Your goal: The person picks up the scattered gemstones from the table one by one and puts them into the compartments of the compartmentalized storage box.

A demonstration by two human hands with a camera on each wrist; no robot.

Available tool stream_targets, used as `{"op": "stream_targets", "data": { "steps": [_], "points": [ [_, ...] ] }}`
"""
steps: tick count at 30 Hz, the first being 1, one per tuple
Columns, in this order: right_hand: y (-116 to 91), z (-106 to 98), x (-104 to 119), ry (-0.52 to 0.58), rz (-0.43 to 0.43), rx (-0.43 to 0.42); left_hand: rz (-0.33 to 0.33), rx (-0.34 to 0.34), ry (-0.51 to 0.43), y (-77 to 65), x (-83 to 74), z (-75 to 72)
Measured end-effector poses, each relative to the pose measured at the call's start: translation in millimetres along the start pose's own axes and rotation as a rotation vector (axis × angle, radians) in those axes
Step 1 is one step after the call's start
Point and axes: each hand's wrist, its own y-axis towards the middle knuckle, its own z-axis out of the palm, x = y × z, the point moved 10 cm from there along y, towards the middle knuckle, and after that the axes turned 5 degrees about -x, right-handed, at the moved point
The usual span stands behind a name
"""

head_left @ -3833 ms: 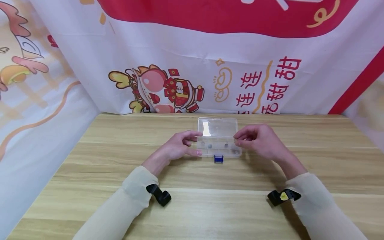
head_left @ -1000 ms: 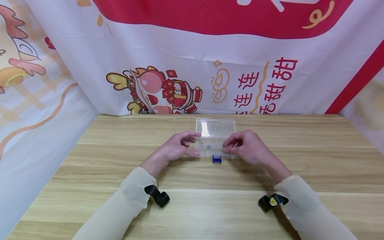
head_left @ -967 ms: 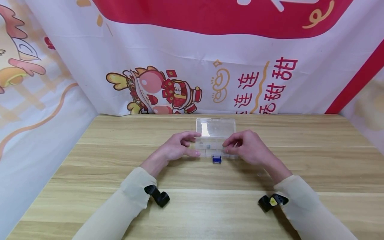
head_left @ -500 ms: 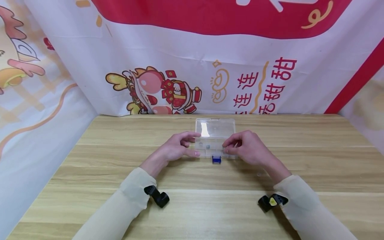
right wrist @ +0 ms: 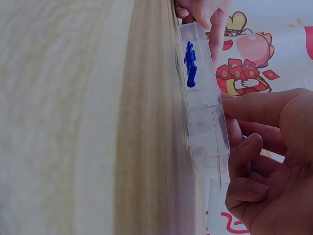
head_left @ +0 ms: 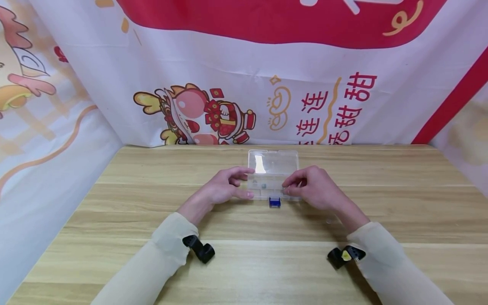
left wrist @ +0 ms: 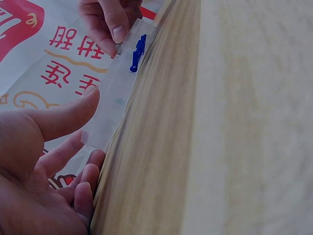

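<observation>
A clear plastic compartment box [head_left: 272,192] stands on the table, its lid [head_left: 280,162] raised at the back. A blue latch [head_left: 275,202] hangs at its front edge. My left hand [head_left: 225,185] holds the box's left end, thumb at the front corner and index finger at the back. My right hand [head_left: 314,186] reaches over the right compartments with thumb and fingertips pinched together. At those fingertips a small greyish piece [left wrist: 119,48] shows in the left wrist view, mostly hidden. A small pale grey piece [head_left: 264,186] lies in a left compartment.
The box sits toward the back of the wooden table [head_left: 244,271]. Behind it hangs a printed cloth [head_left: 213,55]. A faint clear piece [head_left: 330,221] lies beneath the right wrist. Each sleeve carries a black camera mount [head_left: 203,252].
My right hand has moved left from the box's right edge to over its right compartments, covering a dark piece seen there earlier. It then stays almost still. The left hand keeps its place.
</observation>
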Motion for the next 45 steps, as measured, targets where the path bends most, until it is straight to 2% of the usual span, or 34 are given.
{"op": "stream_targets", "data": {
  "steps": [20, 33, 45],
  "points": [
    [1.8, 1.5, -4.9, -0.023, 0.018, 0.008, 0.008, 0.008, -0.004, 1.2, -0.4, 1.9],
    [1.3, 2.9, -1.6, -0.02, -0.017, 0.01, 0.004, 0.0, -0.01, -0.6, -0.6, 0.5],
    [1.6, 2.9, -2.8, -0.024, -0.004, 0.015, 0.002, -0.007, 0.0, 0.1, -0.6, -0.3]
  ]
}}
